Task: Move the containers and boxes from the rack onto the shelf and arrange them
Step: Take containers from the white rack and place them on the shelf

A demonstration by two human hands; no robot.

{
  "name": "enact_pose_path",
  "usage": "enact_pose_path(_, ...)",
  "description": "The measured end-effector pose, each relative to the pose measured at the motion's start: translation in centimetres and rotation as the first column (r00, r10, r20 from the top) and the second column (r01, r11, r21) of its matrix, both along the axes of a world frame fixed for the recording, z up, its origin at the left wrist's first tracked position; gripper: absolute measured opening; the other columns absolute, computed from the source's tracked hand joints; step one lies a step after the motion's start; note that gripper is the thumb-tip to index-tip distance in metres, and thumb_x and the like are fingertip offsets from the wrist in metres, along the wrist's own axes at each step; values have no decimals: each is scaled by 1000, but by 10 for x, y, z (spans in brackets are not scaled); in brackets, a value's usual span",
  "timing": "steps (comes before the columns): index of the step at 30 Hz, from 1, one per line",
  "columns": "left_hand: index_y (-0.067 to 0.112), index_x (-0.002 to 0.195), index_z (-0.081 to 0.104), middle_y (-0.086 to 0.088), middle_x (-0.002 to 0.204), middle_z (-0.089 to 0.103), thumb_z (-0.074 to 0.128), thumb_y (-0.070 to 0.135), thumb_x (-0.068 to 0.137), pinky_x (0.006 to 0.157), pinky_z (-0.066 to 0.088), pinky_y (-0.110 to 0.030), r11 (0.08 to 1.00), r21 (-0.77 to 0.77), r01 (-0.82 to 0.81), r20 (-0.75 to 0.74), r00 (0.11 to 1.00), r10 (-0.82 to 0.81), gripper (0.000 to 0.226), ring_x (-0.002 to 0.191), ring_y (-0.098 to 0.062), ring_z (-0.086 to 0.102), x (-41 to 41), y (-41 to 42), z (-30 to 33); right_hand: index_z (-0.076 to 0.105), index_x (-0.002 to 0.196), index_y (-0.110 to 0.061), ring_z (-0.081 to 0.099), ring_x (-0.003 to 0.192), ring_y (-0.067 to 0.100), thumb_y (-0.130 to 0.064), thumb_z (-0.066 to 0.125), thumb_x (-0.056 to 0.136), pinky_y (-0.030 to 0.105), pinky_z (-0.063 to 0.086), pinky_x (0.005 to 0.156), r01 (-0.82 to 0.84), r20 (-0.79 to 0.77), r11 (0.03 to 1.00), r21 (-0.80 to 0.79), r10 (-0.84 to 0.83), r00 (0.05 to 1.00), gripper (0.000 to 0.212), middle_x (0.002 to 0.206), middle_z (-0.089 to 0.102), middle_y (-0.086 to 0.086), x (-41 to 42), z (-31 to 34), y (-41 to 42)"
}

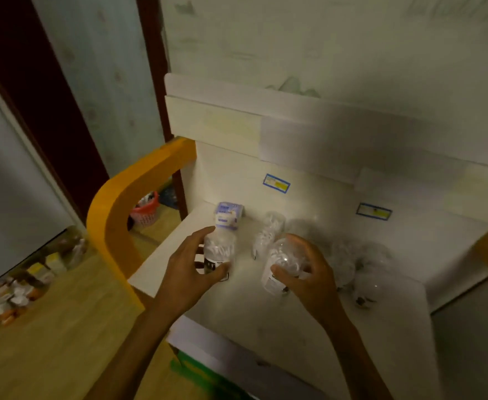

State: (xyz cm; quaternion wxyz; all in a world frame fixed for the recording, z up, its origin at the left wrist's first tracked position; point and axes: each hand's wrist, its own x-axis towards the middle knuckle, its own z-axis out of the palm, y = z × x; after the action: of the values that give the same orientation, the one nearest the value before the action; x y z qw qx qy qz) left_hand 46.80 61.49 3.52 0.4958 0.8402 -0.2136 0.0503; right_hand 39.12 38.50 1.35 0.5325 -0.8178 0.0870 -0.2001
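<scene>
On the white shelf (338,321), our left hand (191,269) curled around 1 clear container (218,252); our right hand (309,272) gripped another container (280,267).

A shop: price labels (276,183) on a shelf (294,298)

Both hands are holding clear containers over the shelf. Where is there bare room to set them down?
Bare shelf lies in front, between the wrists and the near edge, and at the left edge beside the left hand. It is crowded right of the right hand, where clear containers cluster, and behind by the purple-labelled box.
</scene>
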Motion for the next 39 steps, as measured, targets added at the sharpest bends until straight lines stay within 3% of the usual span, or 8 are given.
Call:
enact_pose_path(5,27,129,46,8,118,55,79,24,73,73,50,-12,981,-18,191,-108,976,-192,65,101,-9,58,45,-17,-8,49,127,-38,53,109,1,-40,80,67,14,44,85,216,-32,975,-57,-218,975,67,122,55,-16,-2,-2,-5)
enact_pose_path(10,35,121,45,16,108,55,81,27,70,67,49,-14,938,-36,345,-241,908,-343,63,100,-8,58,66,-46,-32,50,131,-28,50,112,5,-29,81,71,4,42,83,381,-63,923,-48,-383,921,67,126,52,-12,-25,-12,-5)
enact_pose_path(15,29,124,44,8,111,56,84,33,65,72,54,-23,896,52,442,-211,881,-423,71,98,-11,58,72,-64,-60,47,134,-26,51,116,11,-29,80,72,28,49,93,473,-89,880,-41,-475,875,70,129,52,-7,-46,-25,-3)
enact_pose_path(21,28,121,41,2,114,57,85,35,61,79,56,-38,878,127,461,-237,874,-424,75,100,-15,57,69,-71,-82,47,134,-20,53,114,13,-26,80,72,32,51,93,522,-129,852,-30,-521,844,70,127,54,-3,-61,-32,-5)
enact_pose_path(26,20,130,40,-4,123,51,79,28,68,84,46,-33,857,294,423,-101,906,-412,74,109,-23,51,58,-80,-83,47,134,-15,53,116,17,-23,82,71,37,50,95,532,-159,845,-53,-533,831,72,128,55,2,-78,-39,-18)
enact_pose_path(29,13,128,45,-9,123,51,79,25,65,86,43,-40,840,420,343,50,916,-399,73,111,-30,47,53,-82,-78,47,134,-20,53,113,13,-33,82,70,35,51,92,534,-184,843,-64,-536,824,74,126,54,-3,-88,-45,-29)
enact_pose_path(35,11,124,51,-9,124,53,79,32,65,90,43,-40,794,524,308,235,844,-482,68,115,-28,47,33,-98,-59,45,132,-4,53,113,20,-8,75,78,6,47,74,491,-272,866,-92,-496,825,63,123,52,9,-97,-62,-54)
enact_pose_path(39,19,128,48,0,128,50,71,36,75,94,39,-30,740,512,437,241,753,-612,60,119,-17,42,13,-114,-51,45,131,-19,52,116,19,-46,80,63,31,48,94,504,-252,855,-121,-517,818,81,127,52,4,-101,-71,-63)
